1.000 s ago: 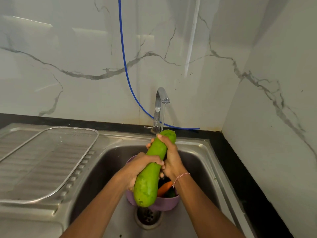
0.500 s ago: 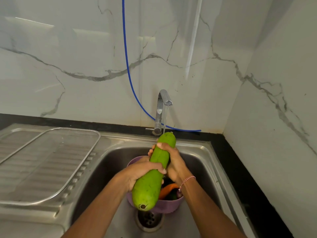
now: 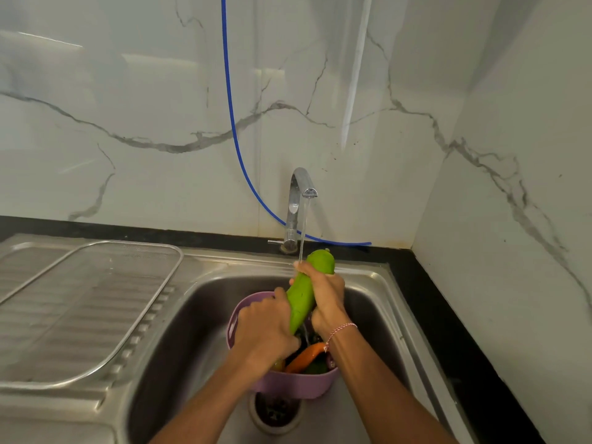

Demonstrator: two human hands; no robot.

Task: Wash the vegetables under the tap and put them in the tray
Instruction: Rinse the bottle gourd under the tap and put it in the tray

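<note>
A long pale-green gourd [image 3: 302, 298] is held upright and tilted over the sink, its top end under the running tap [image 3: 299, 200]. My right hand [image 3: 323, 291] wraps its upper part. My left hand [image 3: 264, 328] covers its lower end, which is hidden. Below them a purple bowl [image 3: 293, 384] sits in the sink basin [image 3: 192, 315] and holds an orange carrot [image 3: 302, 357] and dark green vegetables. A wire-rimmed mesh tray [image 3: 86, 302] lies on the draining board at the left, with nothing in it.
A blue hose [image 3: 232, 123] hangs down the marble wall and runs behind the tap. The drain [image 3: 277, 411] lies in front of the bowl. A black counter edge [image 3: 448, 331] and the side wall close off the right.
The gourd has been turned more upright and lowered, its bottom end now behind my left hand. My left hand slid down to that end; my right hand stays near the top.
</note>
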